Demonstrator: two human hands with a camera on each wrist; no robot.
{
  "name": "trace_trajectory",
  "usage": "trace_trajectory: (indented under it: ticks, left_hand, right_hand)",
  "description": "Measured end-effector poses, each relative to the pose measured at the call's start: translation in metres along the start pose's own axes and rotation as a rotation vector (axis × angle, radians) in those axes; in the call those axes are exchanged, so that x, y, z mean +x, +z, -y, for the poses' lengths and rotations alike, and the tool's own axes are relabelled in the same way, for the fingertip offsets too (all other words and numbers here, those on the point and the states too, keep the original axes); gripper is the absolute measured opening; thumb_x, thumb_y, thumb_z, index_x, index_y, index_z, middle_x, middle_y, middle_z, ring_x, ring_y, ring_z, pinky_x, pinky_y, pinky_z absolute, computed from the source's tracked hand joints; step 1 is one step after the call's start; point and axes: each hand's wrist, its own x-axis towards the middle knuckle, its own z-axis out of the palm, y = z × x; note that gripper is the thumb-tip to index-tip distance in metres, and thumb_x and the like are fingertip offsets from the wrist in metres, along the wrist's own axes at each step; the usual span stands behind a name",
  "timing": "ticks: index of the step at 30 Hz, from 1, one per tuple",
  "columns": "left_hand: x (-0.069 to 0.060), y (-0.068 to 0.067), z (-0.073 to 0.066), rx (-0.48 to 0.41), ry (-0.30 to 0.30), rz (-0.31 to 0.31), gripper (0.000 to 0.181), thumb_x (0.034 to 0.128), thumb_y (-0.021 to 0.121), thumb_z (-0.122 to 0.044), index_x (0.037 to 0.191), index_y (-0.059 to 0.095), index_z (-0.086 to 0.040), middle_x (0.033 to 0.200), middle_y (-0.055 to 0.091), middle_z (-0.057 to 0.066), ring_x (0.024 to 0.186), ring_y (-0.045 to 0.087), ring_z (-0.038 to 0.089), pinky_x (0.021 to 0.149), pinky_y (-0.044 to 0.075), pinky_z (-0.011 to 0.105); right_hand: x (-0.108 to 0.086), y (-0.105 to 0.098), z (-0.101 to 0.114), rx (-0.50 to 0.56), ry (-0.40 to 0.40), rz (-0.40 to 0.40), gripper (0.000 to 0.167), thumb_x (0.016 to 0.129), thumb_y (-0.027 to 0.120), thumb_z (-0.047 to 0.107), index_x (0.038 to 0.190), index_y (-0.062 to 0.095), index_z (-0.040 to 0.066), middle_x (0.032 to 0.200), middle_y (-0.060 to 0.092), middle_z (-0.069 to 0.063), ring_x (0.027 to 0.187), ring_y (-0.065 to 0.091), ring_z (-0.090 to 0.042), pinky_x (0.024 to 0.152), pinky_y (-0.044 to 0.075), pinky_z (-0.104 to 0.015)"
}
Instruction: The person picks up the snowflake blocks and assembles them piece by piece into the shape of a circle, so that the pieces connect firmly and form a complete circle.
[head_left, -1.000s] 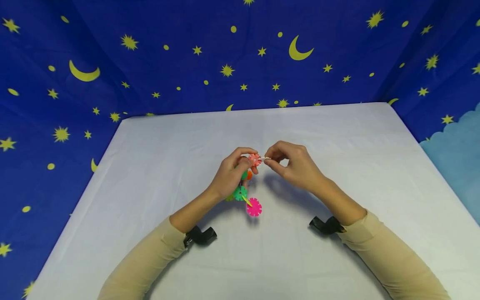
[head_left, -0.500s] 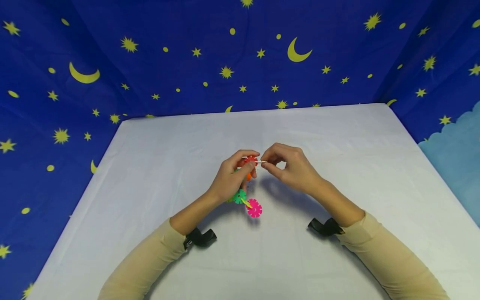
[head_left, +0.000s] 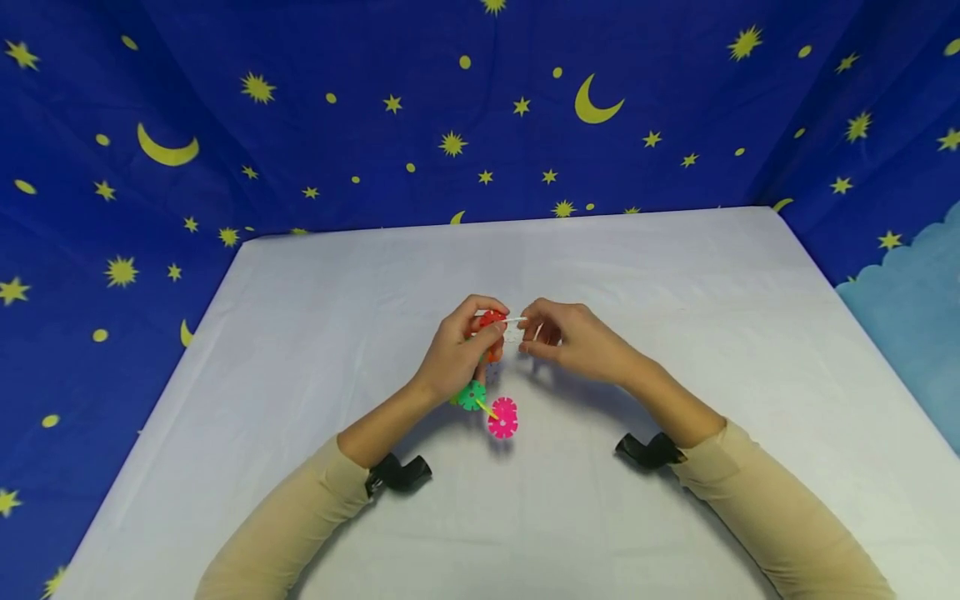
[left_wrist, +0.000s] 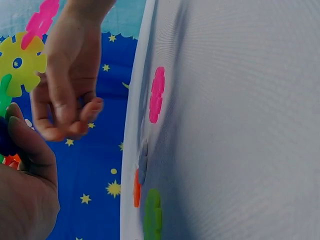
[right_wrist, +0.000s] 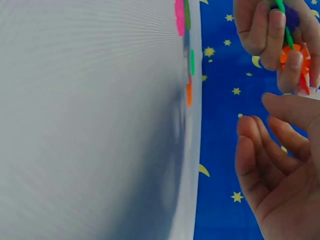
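Note:
Curled fingers of the left hand grip a linked cluster of notched plastic discs. A red disc is at its top, with a thin white piece sticking out rightward. Lower down show a green disc and a pink disc. In the left wrist view a yellow disc joins a pink one. The right hand is close to the white piece, thumb and index finger apart; whether a fingertip touches it I cannot tell. The right wrist view shows this hand with spread fingers.
Loose discs lie on the white table under the hands: in the left wrist view a pink one, a grey one, an orange one and a green one. Behind the table hangs a blue star-patterned cloth.
The right thumb and index finger have parted from their pinch on the white piece. The left hand's cluster has turned and shifted slightly left.

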Motion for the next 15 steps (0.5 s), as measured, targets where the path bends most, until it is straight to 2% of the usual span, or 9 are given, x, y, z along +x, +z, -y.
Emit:
trace_trajectory:
  ticks: [4, 7, 11, 15]
  left_hand:
    - [0.002, -0.002, 0.01, -0.007, -0.013, -0.002, 0.018, 0.0996, 0.049, -0.007, 0.117, 0.052, -0.002, 0.067, 0.054, 0.019, 0.037, 0.042, 0.023, 0.035, 0.043, 0.031]
    - [0.004, -0.003, 0.021, -0.024, -0.029, -0.003, 0.019, 0.1, 0.05, -0.011, 0.117, 0.052, -0.004, 0.068, 0.051, 0.025, 0.036, 0.042, 0.022, 0.035, 0.042, 0.032]
    - [0.006, -0.004, 0.029, -0.043, -0.031, -0.003, 0.021, 0.1, 0.051, -0.014, 0.117, 0.051, -0.003, 0.064, 0.049, 0.019, 0.035, 0.041, 0.024, 0.034, 0.042, 0.034]
    - [0.005, -0.004, 0.029, -0.052, -0.014, 0.001, 0.02, 0.1008, 0.048, -0.015, 0.116, 0.05, -0.004, 0.063, 0.049, 0.014, 0.034, 0.043, 0.026, 0.034, 0.043, 0.036]
  right_hand:
    - [0.0, 0.006, -0.003, -0.012, -0.019, 0.111, 0.016, 0.089, 0.071, 0.019, 0.101, 0.066, 0.009, 0.082, 0.065, 0.008, 0.07, 0.06, -0.012, 0.063, 0.05, -0.029]
    - [0.0, 0.012, -0.006, -0.036, -0.037, 0.194, 0.018, 0.088, 0.072, 0.025, 0.101, 0.067, 0.012, 0.086, 0.063, 0.01, 0.073, 0.06, -0.009, 0.067, 0.051, -0.027]
    - [-0.001, 0.018, -0.007, -0.067, -0.047, 0.303, 0.025, 0.084, 0.075, 0.029, 0.102, 0.068, 0.014, 0.092, 0.063, 0.007, 0.079, 0.059, -0.009, 0.071, 0.05, -0.025]
    - [-0.002, 0.022, -0.005, -0.101, -0.07, 0.351, 0.028, 0.082, 0.077, 0.03, 0.105, 0.069, 0.016, 0.091, 0.061, 0.003, 0.078, 0.056, -0.012, 0.07, 0.048, -0.026]
